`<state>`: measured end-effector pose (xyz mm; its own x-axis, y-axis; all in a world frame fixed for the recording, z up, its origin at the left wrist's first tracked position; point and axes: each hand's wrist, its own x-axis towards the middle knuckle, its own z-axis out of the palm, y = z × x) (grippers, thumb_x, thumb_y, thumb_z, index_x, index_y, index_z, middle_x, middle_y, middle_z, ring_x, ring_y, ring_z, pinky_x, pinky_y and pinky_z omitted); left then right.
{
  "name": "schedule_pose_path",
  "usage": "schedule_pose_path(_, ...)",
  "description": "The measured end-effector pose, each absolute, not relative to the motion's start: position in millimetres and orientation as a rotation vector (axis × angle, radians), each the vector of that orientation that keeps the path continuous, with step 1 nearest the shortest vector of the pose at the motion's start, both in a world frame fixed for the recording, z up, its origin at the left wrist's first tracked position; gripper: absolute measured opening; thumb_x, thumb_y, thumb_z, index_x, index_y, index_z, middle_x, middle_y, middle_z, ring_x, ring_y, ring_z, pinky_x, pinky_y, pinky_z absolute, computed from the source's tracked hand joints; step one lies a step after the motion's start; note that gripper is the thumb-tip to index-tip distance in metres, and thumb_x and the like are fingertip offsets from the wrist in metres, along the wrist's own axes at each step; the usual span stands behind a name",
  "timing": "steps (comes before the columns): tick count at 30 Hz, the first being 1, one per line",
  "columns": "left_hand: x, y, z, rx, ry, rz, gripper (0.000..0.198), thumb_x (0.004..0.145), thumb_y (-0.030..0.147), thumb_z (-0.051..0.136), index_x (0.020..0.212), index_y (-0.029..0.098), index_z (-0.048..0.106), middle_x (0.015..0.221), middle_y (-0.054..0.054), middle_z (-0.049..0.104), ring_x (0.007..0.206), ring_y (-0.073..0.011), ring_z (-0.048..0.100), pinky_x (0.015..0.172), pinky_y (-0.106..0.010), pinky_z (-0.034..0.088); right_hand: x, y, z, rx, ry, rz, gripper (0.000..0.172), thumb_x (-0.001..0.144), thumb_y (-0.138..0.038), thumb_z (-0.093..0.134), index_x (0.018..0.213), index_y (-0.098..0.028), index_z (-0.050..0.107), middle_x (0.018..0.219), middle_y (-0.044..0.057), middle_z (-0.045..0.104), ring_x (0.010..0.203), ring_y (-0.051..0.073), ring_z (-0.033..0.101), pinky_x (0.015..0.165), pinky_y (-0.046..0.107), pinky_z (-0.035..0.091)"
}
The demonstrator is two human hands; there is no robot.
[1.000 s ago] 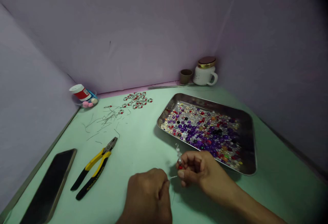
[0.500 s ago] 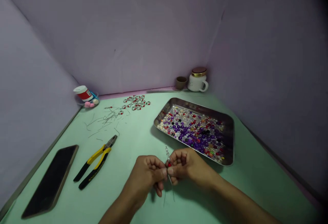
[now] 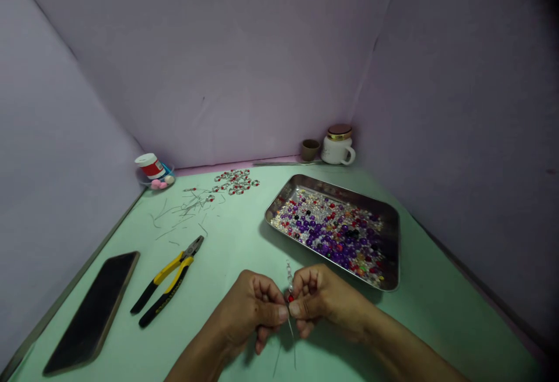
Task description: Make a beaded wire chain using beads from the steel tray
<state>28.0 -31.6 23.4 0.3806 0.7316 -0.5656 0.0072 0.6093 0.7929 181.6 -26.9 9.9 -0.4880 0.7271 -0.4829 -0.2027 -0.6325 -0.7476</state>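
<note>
Being pinched between the fingertips (image 3: 283, 313) of both hands, a thin wire (image 3: 290, 328) strung with a red bead (image 3: 290, 298) and small clear beads (image 3: 289, 274) is held upright, with one end of it showing below the fingers. The fingers are clenched around the wire on both sides, and the left hand (image 3: 248, 312) and right hand (image 3: 325, 299) are brought close together, knuckles up, above a pale green table (image 3: 227, 242). Both forearms are extended inward from the bottom edge of the view. Just beyond the right hand, a steel tray (image 3: 395, 254) is laid on the table, and a mixed layer of purple, clear, red and black beads (image 3: 332, 233) is spread across it. To the left, yellow-and-black pliers (image 3: 168, 282) and a dark smartphone (image 3: 91, 312) are placed near the table's edge. Farther back, wire clippings (image 3: 186, 210) are scattered beside a cluster of beaded wire rings (image 3: 236, 181). A small glass bowl (image 3: 168, 172) is set in the corner, with pink beads (image 3: 158, 184) and a red-and-white tube (image 3: 149, 166) in it. A white mug (image 3: 338, 150) and a small brown cup (image 3: 310, 150) are stood against lilac walls (image 3: 218, 67)
</note>
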Motion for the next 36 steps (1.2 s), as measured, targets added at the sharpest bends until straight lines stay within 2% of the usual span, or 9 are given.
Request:
schedule_pose_path(4,27,-29,21,0.886,1.209,0.531,0.01,0.048,0.019,0.063,0.047,0.013,0.055,0.029,0.005,0.043,0.022,-0.0035,0.027,0.024,-0.016,0.018,180,-26,1,-1.117,-0.874,2.073,0.03,0.039,-0.02,0.077,0.053,-0.013,0.052,0.038,-0.003,0.055,0.033,0.009,0.049,0.037,0.021,0.038)
schedule_pose_path(7,25,-24,11,1.026,1.241,0.546,0.008,0.044,0.011,0.064,0.042,0.012,0.056,0.037,0.002,0.051,0.034,-0.0044,0.039,0.037,-0.017,0.026,179,-19,-9,-1.283,-1.073,1.935,0.024,0.038,-0.012,0.073,0.044,-0.012,0.05,0.036,-0.005,0.048,0.034,0.003,0.039,0.037,0.017,0.025)
schedule_pose_path(9,22,-21,6,1.031,1.295,0.573,0.01,0.044,0.01,0.065,0.041,0.013,0.055,0.04,0.002,0.052,0.038,-0.0052,0.04,0.041,-0.019,0.028,179,-15,-14,-1.332,-1.152,1.879,0.021,0.038,-0.009,0.071,0.042,-0.011,0.05,0.037,-0.005,0.046,0.036,0.002,0.035,0.039,0.017,0.022)
schedule_pose_path(13,19,-24,5,1.068,1.336,0.543,0.007,0.049,0.012,0.063,0.047,0.013,0.057,0.039,0.004,0.049,0.037,-0.0052,0.039,0.039,-0.018,0.025,178,-16,-16,-1.261,-1.085,1.924,0.023,0.04,-0.017,0.072,0.05,-0.012,0.052,0.038,-0.006,0.047,0.035,0.003,0.036,0.038,0.018,0.024)
schedule_pose_path(17,22,-29,10,1.022,1.32,0.498,0.005,0.053,0.016,0.059,0.053,0.014,0.055,0.034,0.006,0.046,0.027,-0.0047,0.031,0.03,-0.018,0.021,174,-23,-12,-1.174,-0.959,1.999,0.035,0.038,-0.03,0.077,0.054,-0.012,0.053,0.041,-0.003,0.053,0.035,0.006,0.044,0.038,0.02,0.035)
schedule_pose_path(21,28,-28,12,1.017,1.365,0.476,0.01,0.052,0.018,0.059,0.054,0.016,0.05,0.034,0.008,0.043,0.025,-0.0044,0.027,0.024,-0.017,0.019,172,-23,-8,-1.177,-0.869,2.007,0.037,0.038,-0.03,0.079,0.056,-0.011,0.054,0.042,-0.001,0.056,0.035,0.007,0.048,0.039,0.021,0.04)
schedule_pose_path(26,32,-25,11,1.062,1.386,0.581,0.009,0.055,0.021,0.057,0.053,0.013,0.053,0.036,0.006,0.042,0.028,-0.0036,0.027,0.03,-0.018,0.018,174,-21,-3,-1.179,-0.798,2.01,0.036,0.045,-0.033,0.078,0.064,-0.009,0.058,0.05,0.002,0.059,0.043,0.009,0.054,0.045,0.023,0.045)
schedule_pose_path(30,32,-25,10,1.159,1.372,0.659,0.012,0.057,0.017,0.052,0.046,0.012,0.053,0.039,0.003,0.045,0.036,-0.0049,0.031,0.036,-0.02,0.022,174,-19,-1,-1.176,-0.833,2.004,0.035,0.052,-0.039,0.074,0.064,-0.009,0.06,0.053,0.003,0.06,0.044,0.009,0.054,0.045,0.022,0.046)
schedule_pose_path(36,33,-27,11,1.18,1.367,0.638,0.01,0.055,0.017,0.05,0.046,0.014,0.049,0.037,0.003,0.043,0.036,-0.0062,0.033,0.038,-0.021,0.023,172,-17,-14,-1.193,-0.975,1.842,0.042,0.046,-0.046,0.074,0.063,-0.01,0.059,0.043,-0.002,0.053,0.036,0.007,0.046,0.037,0.021,0.041)
